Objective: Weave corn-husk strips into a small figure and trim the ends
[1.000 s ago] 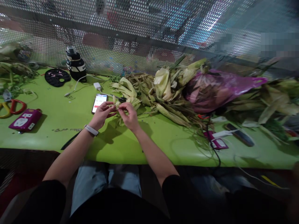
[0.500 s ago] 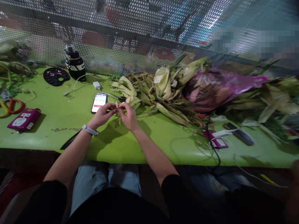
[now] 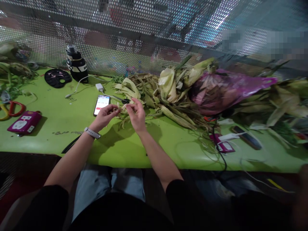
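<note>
Both my hands meet over the green table (image 3: 72, 118) on a small bundle of pale corn husk strips (image 3: 123, 110). My left hand (image 3: 105, 116), with a white wristband, pinches one end of the strips. My right hand (image 3: 136, 114) pinches the other end with thumb and forefinger, its other fingers raised and spread. A big heap of corn husks (image 3: 166, 89) lies just behind my hands. A phone (image 3: 102, 105) with a lit screen lies beside my left hand.
A purple plastic bag (image 3: 223, 91) full of husks sits at the right. A dark bottle (image 3: 77, 65), a black disc (image 3: 57, 78), a charger with cable (image 3: 99, 87), red scissors (image 3: 13, 107), pink devices (image 3: 22, 122) and a dark remote (image 3: 246, 138) lie about. A perforated metal screen (image 3: 134, 41) closes the back.
My right hand has opened its outer fingers and lifted slightly while still pinching the strips. My left hand stays at nearly the same place.
</note>
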The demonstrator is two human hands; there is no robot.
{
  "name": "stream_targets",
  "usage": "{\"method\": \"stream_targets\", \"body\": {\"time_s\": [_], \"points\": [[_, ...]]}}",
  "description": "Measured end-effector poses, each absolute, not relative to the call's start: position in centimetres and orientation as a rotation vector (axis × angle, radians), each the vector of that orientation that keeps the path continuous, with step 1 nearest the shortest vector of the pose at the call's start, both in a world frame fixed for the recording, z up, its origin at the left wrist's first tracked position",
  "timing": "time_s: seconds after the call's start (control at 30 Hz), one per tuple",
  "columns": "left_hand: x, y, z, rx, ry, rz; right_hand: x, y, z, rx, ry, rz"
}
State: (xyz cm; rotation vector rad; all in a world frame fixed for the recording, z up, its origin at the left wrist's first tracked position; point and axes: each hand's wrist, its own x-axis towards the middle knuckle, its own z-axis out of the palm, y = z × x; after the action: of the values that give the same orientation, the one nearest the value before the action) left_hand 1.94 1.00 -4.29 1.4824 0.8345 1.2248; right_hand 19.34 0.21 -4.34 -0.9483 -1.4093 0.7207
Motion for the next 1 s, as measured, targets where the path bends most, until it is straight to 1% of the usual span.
{"method": "stream_targets", "body": {"time_s": [0.13,0.27,0.53,0.77,1.0], "points": [[1.79,1.02,-4.39,1.494,0.778,1.22,19.5,0.42,-4.15,-0.872,-1.457,0.766],[1.8,0.97,-4.38,1.426,0.791,1.238,19.33,0.38,-4.31,-0.783,-1.515,0.692],[2.08,1.12,-4.86,1.453,0.898,1.311,19.52,0.5,-4.51,-0.884,-1.626,0.634],[2.12,0.73,-4.36,1.522,0.926,1.295,19.47,0.71,-4.64,-0.879,-1.648,0.72],[1.99,0.84,-4.51,1.622,0.945,1.295,19.31,0.76,-4.8,-0.861,-1.544,0.934]]}}
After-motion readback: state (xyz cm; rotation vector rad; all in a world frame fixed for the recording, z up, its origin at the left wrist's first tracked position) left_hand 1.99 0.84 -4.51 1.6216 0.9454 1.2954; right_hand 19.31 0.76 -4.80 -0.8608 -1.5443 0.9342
